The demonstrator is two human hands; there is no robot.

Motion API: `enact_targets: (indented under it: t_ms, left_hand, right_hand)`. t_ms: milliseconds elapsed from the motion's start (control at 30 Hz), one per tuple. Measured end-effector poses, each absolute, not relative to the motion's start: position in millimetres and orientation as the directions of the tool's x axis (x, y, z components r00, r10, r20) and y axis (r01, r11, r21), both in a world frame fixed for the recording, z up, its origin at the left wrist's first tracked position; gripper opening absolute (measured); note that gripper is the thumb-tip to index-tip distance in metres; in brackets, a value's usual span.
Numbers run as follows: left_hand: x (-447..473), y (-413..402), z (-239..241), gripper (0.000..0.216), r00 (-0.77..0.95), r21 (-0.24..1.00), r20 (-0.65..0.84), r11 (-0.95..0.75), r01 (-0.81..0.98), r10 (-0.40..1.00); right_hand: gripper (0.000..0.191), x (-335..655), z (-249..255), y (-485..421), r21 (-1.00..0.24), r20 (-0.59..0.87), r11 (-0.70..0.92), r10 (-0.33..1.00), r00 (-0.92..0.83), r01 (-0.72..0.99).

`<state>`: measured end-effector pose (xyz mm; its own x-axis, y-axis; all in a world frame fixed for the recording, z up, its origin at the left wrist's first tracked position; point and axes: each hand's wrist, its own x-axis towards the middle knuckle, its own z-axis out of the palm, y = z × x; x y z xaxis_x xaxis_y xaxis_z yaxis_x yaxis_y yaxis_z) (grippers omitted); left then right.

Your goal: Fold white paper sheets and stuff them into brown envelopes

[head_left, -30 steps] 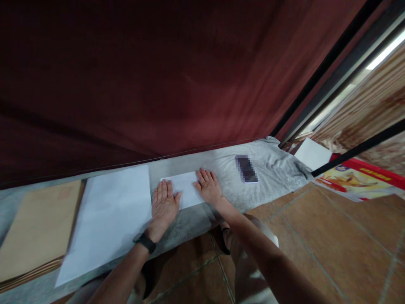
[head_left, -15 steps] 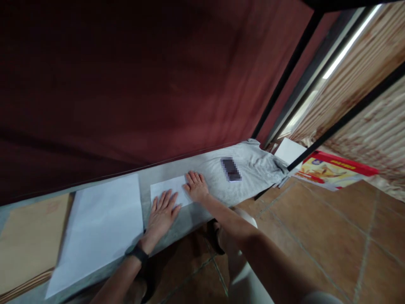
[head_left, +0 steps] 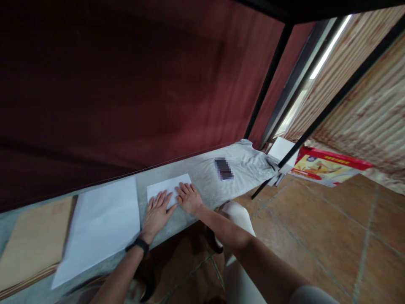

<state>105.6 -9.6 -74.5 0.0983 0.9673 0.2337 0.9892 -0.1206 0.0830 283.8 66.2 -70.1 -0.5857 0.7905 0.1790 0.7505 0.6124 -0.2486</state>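
A small white sheet of paper (head_left: 164, 185), perhaps folded, lies flat on a narrow table covered with a grey cloth (head_left: 202, 190). My left hand (head_left: 157, 213) rests on its lower left part, palm down with fingers spread. On its right part lies my right hand (head_left: 189, 198), also flat with fingers apart. The two hands are close together, and both partly cover the paper. To the left is a larger white paper sheet (head_left: 103, 223), its near corner hanging towards the table edge. A dark pixelated rectangle (head_left: 224, 169) lies on the cloth to the right.
A stack of brown envelopes (head_left: 36, 236) sits at the table's left end. A dark red curtain (head_left: 126, 93) hangs behind. Black frame posts (head_left: 268, 80) stand at the right end. A red and yellow printed box (head_left: 329, 164) lies on the tiled floor (head_left: 316, 223).
My right hand has slid over the small paper towards my left hand and nearer to me. My left hand stays on the paper. The view has shifted slightly.
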Motion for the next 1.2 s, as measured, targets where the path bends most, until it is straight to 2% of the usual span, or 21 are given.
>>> enact_targets:
  t_ms: [233,533,867,967,1133,1200]
  left_hand:
    - [107.9,-9.7,-74.5,0.059,0.081,0.096,0.220,-0.105,0.990,0.972]
    - [111.4,-11.5,-73.4,0.059,0.067,0.105,0.217,-0.091,0.990,0.974]
    - [111.5,-12.3,-75.6,0.060,0.013,0.108,0.210,-0.036,0.993,0.978]
    - [114.2,-12.6,-75.5,0.060,-0.025,0.087,0.201,0.008,0.996,0.979]
    - [123.2,-8.3,-70.0,0.057,-0.081,0.040,0.164,0.075,0.996,0.983]
    - [124.1,-1.7,-67.1,0.056,-0.105,0.029,0.153,0.102,0.994,0.983]
  right_hand:
    - [0.051,284.8,-68.3,64.5,-0.275,0.156,0.607,0.794,-0.588,0.746]
    - [0.050,290.0,-70.1,73.2,-0.252,0.181,0.640,0.768,-0.615,0.726]
    - [0.055,315.0,-71.1,109.9,-0.246,0.161,0.580,0.814,-0.558,0.776]
    - [0.054,307.2,-68.7,108.3,-0.240,0.185,0.630,0.777,-0.602,0.739]
    - [0.049,286.9,-73.7,94.2,-0.247,0.212,0.765,0.641,-0.738,0.594]
    - [0.050,285.6,-74.9,93.5,-0.246,0.203,0.770,0.634,-0.746,0.588]
